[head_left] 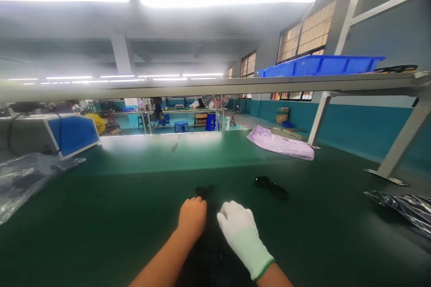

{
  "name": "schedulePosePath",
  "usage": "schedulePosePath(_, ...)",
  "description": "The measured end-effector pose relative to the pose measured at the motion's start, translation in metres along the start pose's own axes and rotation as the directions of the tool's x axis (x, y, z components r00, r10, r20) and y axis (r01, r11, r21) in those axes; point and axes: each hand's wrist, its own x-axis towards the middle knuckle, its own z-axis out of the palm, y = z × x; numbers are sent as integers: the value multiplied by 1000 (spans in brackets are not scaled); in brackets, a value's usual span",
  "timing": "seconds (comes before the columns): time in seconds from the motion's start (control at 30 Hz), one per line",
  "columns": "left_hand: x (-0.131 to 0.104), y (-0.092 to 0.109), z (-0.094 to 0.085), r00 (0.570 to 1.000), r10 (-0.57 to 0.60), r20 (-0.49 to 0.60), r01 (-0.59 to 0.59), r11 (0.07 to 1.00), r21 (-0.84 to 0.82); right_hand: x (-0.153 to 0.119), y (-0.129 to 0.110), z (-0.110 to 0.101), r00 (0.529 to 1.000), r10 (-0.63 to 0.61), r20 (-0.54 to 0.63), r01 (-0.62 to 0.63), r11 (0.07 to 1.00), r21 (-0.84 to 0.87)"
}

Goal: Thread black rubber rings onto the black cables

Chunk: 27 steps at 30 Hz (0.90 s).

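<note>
My left hand (193,217), bare, is closed low over the green tabletop (141,206). A small black object (204,189) shows just beyond its knuckles, too dark and blurred to name. My right hand (237,222) wears a white knitted glove with a green-edged cuff, and its fingers are curled inward beside the left. Whatever either hand grips is hidden behind the fingers. More dark material lies in shadow between and below the wrists, its shape unclear. To the right of the glove lies another black, shiny two-part object (271,187), touched by neither hand.
A pink plastic-wrapped package (281,143) lies at the back right. Clear plastic bags (30,179) are at left, near a blue-and-grey box-shaped machine (72,134). Black shiny packaging (404,210) sits at right. Overhead, a shelf (202,87) on metal posts carries a blue tray (323,66).
</note>
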Motion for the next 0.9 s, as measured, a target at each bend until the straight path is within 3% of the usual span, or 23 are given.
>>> schedulePosePath(0.07, -4, -1, -4, 1000, -13, 22, 16, 991, -135, 0, 1, -3, 1000, 8, -21, -5, 992, 124)
schedulePosePath(0.13, -15, -3, -17, 993, -22, 113, 54, 955, -292, -3, -1, -6, 1000, -24, 5, 22, 957, 290)
schedulePosePath(0.23, -41, -8, -40, 958, -2, 287, 152, 852, -501, -10, -10, -8, 976, -171, 133, 74, 840, 538)
schedulePosePath(0.33, -64, -14, -50, 937, -15, 348, 238, 756, -610, -20, -24, -2, 935, -258, 243, 37, 752, 658)
schedulePosePath(0.4, -74, -18, -49, 949, -65, 308, 257, 726, -638, -24, -32, 6, 932, -240, 271, -14, 724, 689)
schedulePosePath(0.47, -81, -21, -44, 974, -113, 194, 215, 717, -663, -26, -36, 16, 931, -217, 293, -63, 694, 717)
schedulePosePath(0.6, -94, -22, -36, 991, -135, -24, 91, 778, -621, -26, -36, 30, 907, -234, 349, -124, 644, 755)
schedulePosePath(0.8, -99, -23, -34, 989, -141, -53, 103, 887, -449, -32, -31, 30, 921, -273, 278, -46, 634, 772)
schedulePosePath(0.9, -98, -25, -33, 981, -98, -165, 30, 927, -374, -29, -31, 34, 912, -272, 308, -75, 627, 775)
